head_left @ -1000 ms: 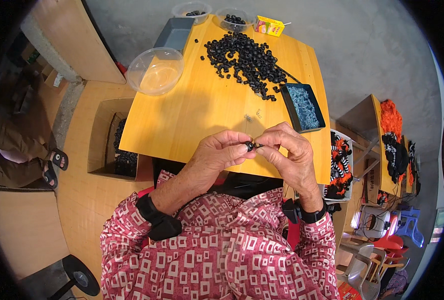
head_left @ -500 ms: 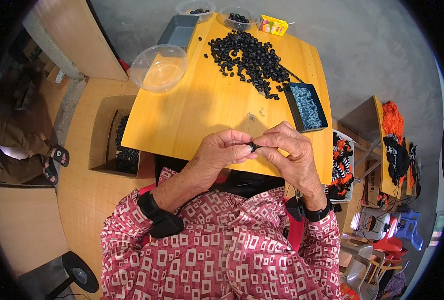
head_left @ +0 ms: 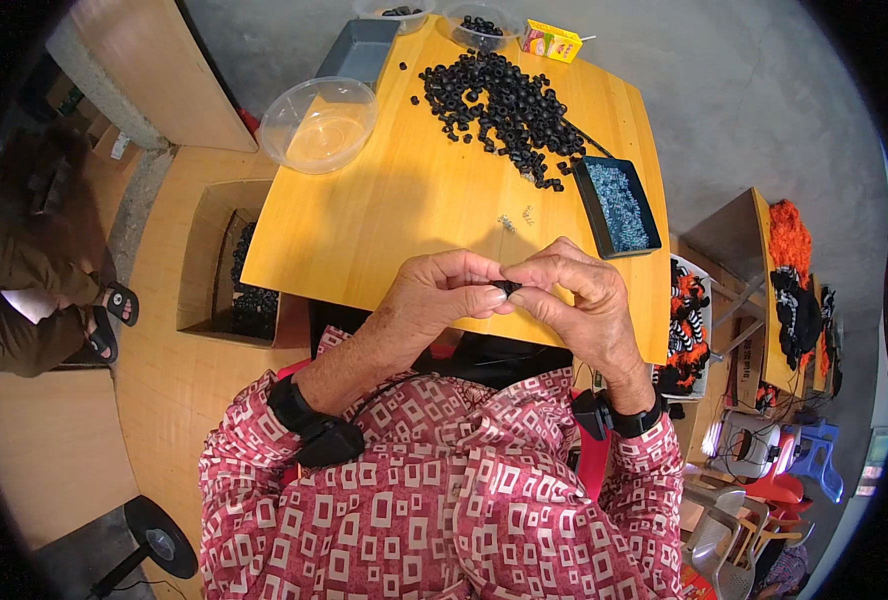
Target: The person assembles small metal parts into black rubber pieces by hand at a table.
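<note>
A small black plastic part [head_left: 505, 287] is pinched between both hands over the table's front edge. My left hand [head_left: 449, 290] closes thumb and fingertips on its left side, and my right hand [head_left: 576, 292] grips it from the right. Fingertips cover much of the part. Beyond the hands lie a few tiny silvery pieces [head_left: 507, 223] on the tabletop. Farther back spreads a heap of small black cylindrical parts [head_left: 504, 105]. To the right of it stands a black tray [head_left: 604, 232] filled with tiny silvery pieces that look like springs.
On the yellow wooden table [head_left: 324, 235] are a clear round bowl [head_left: 294, 150], a grey tray [head_left: 357, 55] and a yellow box [head_left: 550, 42]. A cardboard box of black parts [head_left: 204, 285] sits on the floor at left. Another person's sandalled foot [head_left: 121, 304] is beyond it.
My view has shifted slightly, so the table contents sit a little higher and to the right. Both hands still hold the small black part, with slightly altered finger positions.
</note>
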Demonstrator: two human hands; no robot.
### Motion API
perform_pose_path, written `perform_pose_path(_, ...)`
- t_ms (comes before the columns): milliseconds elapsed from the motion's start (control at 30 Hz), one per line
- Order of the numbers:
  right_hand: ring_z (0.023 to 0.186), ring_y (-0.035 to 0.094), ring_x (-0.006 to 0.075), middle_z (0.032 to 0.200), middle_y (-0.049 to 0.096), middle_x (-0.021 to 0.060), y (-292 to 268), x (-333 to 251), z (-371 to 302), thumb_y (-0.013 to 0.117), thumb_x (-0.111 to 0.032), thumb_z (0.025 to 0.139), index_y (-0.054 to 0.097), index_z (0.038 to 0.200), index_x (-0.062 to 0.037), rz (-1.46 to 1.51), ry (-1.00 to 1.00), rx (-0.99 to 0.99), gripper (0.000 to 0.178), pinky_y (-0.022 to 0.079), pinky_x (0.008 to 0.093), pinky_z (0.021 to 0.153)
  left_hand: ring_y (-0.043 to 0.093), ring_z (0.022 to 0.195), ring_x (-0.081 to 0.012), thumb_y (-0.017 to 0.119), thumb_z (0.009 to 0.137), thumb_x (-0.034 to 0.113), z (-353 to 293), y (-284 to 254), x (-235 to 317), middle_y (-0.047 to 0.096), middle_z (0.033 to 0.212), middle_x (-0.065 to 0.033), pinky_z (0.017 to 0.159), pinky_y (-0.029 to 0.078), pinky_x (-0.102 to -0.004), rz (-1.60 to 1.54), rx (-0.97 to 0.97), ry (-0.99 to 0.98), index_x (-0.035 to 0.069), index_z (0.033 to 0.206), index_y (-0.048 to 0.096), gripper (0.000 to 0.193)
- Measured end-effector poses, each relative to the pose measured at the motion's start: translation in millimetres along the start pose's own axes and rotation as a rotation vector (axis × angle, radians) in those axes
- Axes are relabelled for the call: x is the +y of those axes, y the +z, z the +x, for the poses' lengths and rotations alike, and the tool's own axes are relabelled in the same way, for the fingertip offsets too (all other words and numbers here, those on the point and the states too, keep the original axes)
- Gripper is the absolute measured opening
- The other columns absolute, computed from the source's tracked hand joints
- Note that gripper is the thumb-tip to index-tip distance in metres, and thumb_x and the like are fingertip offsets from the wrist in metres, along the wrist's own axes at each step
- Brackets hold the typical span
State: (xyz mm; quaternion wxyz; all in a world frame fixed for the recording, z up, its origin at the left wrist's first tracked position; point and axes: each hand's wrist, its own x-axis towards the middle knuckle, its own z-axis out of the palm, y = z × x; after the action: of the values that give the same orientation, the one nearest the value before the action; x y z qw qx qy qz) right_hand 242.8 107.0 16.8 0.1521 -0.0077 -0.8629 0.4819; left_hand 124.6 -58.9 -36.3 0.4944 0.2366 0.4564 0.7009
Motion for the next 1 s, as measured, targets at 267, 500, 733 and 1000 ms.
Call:
perform_pose_path(267,0.080,0.059,0.0164,0.081,0.064,0.0059,3,0,-4,0.069,0.001,0.081,0.071,0.100,-0.0019,-0.001,-0.030,0.040,0.019,0.047,0.0288,0.072,0.067,0.093,-0.0156,0.065,0.090,0.009,-1,3,1,0.067,0.102,-0.0075,0.084,0.053,-0.0260,-0.022,0.015,-0.012,0.001,0.110,0.062,0.021)
perform_pose_path(500,0.083,0.060,0.0141,0.084,0.065,0.0055,3,1,-8,0.069,0.004,0.080,0.072,0.098,-0.0003,0.173,0.124,0.050,0.019,0.048,0.0265,0.075,0.067,0.094,-0.0163,0.064,0.090,0.008,-1,2,-1,0.067,0.102,-0.0081,0.084,0.054,-0.0262,-0.007,-0.010,-0.016,0.000,0.109,0.062,0.021)
perform_pose_path(733,0.082,0.060,0.0151,0.085,0.065,0.0063,3,4,-10,0.068,0.004,0.080,0.072,0.098,-0.0001,0.185,0.146,0.054,0.018,0.048,0.0271,0.075,0.067,0.093,-0.0155,0.064,0.089,0.007,-1,4,-3,0.068,0.101,-0.0083,0.084,0.053,-0.0262,-0.013,-0.005,-0.005,-0.001,0.108,0.062,0.020)
perform_pose_path(1000,0.081,0.061,0.0229,0.086,0.065,0.0101,6,-5,-9,0.069,0.001,0.081,0.072,0.098,-0.0015,-0.185,-0.087,0.046,0.017,0.050,0.0307,0.072,0.066,0.093,-0.0150,0.065,0.089,0.008,-1,2,-6,0.068,0.100,-0.0084,0.085,0.053,-0.0260,-0.001,0.011,-0.013,-0.002,0.107,0.063,0.021)
